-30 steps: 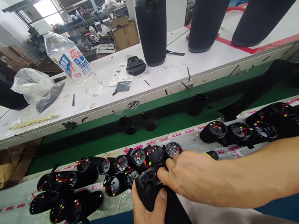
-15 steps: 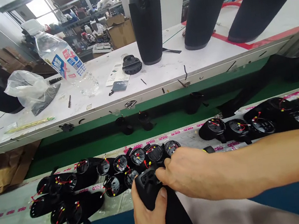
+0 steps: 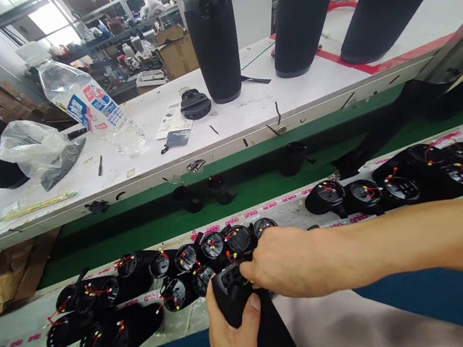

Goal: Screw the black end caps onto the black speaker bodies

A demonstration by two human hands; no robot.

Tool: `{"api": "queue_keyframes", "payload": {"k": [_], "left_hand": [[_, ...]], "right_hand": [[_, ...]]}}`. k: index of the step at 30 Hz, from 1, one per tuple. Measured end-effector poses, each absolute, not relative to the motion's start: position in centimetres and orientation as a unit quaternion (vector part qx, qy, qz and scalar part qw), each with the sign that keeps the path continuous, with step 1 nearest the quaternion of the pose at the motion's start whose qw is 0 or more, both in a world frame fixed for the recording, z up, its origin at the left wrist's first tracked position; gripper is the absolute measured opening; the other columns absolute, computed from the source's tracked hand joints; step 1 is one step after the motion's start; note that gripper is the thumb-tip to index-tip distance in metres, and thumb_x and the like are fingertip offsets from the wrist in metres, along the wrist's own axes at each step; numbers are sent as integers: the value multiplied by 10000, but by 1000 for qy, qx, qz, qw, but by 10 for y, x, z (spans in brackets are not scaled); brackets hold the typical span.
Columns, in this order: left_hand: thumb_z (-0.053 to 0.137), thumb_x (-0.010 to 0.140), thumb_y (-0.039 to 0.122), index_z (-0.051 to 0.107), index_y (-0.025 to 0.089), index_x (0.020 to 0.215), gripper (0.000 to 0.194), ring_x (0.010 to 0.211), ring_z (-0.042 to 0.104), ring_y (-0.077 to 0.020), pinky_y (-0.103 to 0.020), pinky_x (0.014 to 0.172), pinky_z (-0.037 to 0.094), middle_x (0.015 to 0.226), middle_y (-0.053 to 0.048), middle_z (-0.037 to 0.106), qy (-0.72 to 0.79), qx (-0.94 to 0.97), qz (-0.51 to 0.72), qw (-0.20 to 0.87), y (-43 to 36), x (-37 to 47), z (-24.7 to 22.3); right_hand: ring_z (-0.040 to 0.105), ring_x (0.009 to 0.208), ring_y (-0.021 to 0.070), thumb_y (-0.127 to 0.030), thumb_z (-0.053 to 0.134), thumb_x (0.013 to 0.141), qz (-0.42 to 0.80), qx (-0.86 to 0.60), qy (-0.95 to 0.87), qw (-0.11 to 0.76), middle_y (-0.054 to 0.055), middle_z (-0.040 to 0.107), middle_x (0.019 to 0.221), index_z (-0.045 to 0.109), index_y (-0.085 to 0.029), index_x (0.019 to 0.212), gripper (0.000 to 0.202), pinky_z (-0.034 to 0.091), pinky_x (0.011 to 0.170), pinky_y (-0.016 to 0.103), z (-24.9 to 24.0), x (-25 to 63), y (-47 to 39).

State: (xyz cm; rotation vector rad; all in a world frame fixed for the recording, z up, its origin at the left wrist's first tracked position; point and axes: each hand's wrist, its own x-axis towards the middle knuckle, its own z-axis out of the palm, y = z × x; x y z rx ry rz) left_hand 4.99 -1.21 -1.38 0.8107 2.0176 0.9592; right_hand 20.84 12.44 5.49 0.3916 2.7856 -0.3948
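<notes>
- left hand [image 3: 234, 334] curled round a black cylinder [image 3: 275, 334];
- right hand [image 3: 284, 261] bunched at its top, grip hidden;
- wired cylinders [image 3: 212, 245] crowd just beyond;
- bottle [image 3: 83, 99] on the bench [image 3: 248, 107]

- Clasps with left hand [image 3: 232, 337], raised from the bottom edge, with thumb [image 3: 251, 310] slanting up to the right
- Reaches in from the right edge with bare right forearm [image 3: 400, 244], almost level, and wrist [image 3: 327, 257] nearly straight
- Curls right hand [image 3: 281, 262] inward, near and above left thumb, with knuckles up
</notes>
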Motion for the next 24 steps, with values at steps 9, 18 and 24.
{"api": "queue_keyframes", "payload": {"k": [9,18,24], "left_hand": [[828,770,578,641,194,1431,787,1361,702,-435,-543,1166,520,1365,-160,807,697,190,479,499,-13,35,-37],[897,693,573,650,231,1479,892,1329,734,-443,-545,1152,560,1350,-138,831,648,109,527,539,-12,29,-45],[891,684,696,788,176,1325,832,1378,681,-497,-575,1214,500,1325,-184,825,638,199,507,544,-8,36,-36]], "right_hand": [[645,699,184,-369,565,1171,-244,262,934,-5,25,763,929,613,-206,1047,210,232,563,340,54,226,122],[653,680,197,-353,573,1165,-231,264,936,14,13,731,854,605,-205,1002,222,219,595,364,43,238,114],[674,697,209,-349,571,1158,-180,222,958,0,39,732,867,609,-194,1012,216,182,571,379,38,231,106]]}}
